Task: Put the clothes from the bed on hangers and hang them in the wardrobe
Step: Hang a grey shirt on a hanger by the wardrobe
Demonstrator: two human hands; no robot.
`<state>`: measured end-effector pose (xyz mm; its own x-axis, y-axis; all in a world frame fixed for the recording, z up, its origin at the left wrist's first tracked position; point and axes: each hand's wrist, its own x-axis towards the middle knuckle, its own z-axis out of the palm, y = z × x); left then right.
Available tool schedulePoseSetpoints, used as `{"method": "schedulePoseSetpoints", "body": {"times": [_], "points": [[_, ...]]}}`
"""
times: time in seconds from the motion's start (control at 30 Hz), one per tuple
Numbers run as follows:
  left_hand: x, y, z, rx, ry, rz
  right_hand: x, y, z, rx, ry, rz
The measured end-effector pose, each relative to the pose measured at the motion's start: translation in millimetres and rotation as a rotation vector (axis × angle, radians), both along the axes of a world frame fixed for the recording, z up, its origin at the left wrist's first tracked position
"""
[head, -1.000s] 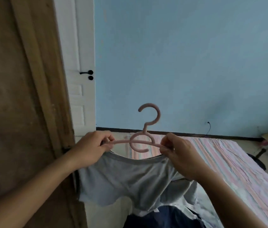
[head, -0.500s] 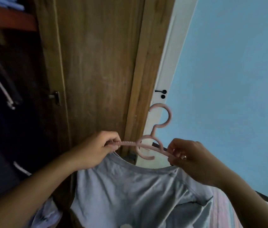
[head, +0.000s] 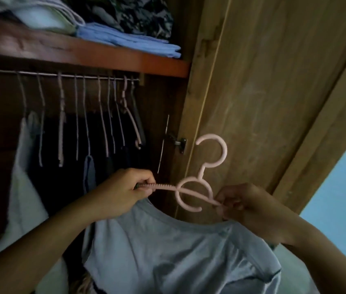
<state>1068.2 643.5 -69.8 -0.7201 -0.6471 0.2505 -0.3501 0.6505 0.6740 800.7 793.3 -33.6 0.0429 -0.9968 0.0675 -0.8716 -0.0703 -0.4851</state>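
Observation:
A pink plastic hanger (head: 193, 195) with a round hook is held level in front of the open wardrobe. A grey-blue T-shirt (head: 167, 251) hangs from it, its neckline just under the hanger's loop. My left hand (head: 123, 193) pinches the hanger's ribbed left arm together with the shirt's shoulder. My right hand (head: 246, 205) grips the right arm of the hanger and the other shoulder. The wardrobe rail (head: 65, 75) runs above and to the left, well above the hanger's hook.
Several hangers (head: 104, 115) hang on the rail, some with dark and pale clothes. Folded clothes (head: 129, 39) lie on the wooden shelf (head: 104, 58) above. The open wardrobe door (head: 263, 92) stands right behind the hanger. A blue wall (head: 344, 198) shows at far right.
The view has swung left from the bed and blue wall to the open wardrobe. Both hands keep the same hold on the hanger and shirt.

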Motion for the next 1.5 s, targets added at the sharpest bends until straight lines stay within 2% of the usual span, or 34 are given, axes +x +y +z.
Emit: {"method": "schedulePoseSetpoints", "body": {"times": [0.3, 0.63, 0.73, 0.93, 1.07, 1.2, 1.27, 1.37, 1.5], "points": [[93, -18, -13, 0.074, 0.051, 0.177, 78, -70, -4, 0.067, -0.176, 0.289], [164, 24, -9, 0.121, 0.17, 0.414, 138, -120, -4, 0.24, -0.283, 0.67], [181, 38, -10, 0.08, 0.208, 0.535, 158, -131, -6, 0.205, -0.283, 0.73], [200, 49, -23, -0.113, 0.228, 0.913, 220, -147, -15, 0.132, -0.296, 0.813], [209, 49, -27, -0.164, 0.101, 1.149, 269, -160, -20, 0.081, -0.34, 0.802], [203, 53, -29, -0.339, 0.079, 1.381, 314, -175, -25, 0.029, -0.416, 0.689], [201, 52, -30, -0.342, 0.128, 1.359, 333, -185, -25, 0.002, -0.437, 0.636], [204, 44, -33, -0.218, 0.198, 1.226, 358, -203, -21, -0.032, -0.469, 0.563], [210, 28, -27, -0.122, 0.326, 1.119, 383, -231, -16, 0.024, -0.545, 0.46]]}}
